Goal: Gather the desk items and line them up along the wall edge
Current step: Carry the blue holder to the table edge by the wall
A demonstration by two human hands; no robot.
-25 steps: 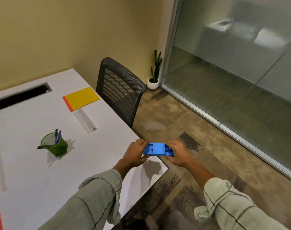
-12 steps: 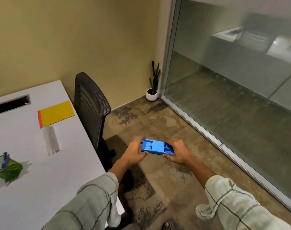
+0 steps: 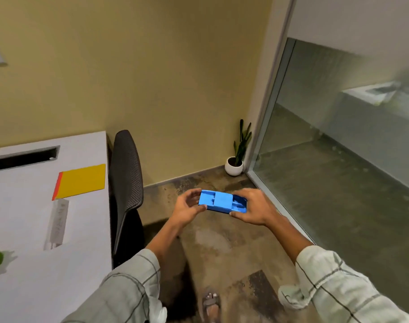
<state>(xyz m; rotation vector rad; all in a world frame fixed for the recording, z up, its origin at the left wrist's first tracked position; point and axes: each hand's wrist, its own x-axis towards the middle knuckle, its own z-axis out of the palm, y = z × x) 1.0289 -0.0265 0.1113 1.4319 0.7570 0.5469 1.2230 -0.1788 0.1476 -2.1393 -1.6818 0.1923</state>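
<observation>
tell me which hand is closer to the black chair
Left. The left hand is just right of the chair; the right hand is farther right, across the blue tray.

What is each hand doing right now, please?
Left hand: holds the blue tray by its left end.
Right hand: holds the same tray by its right end.
</observation>
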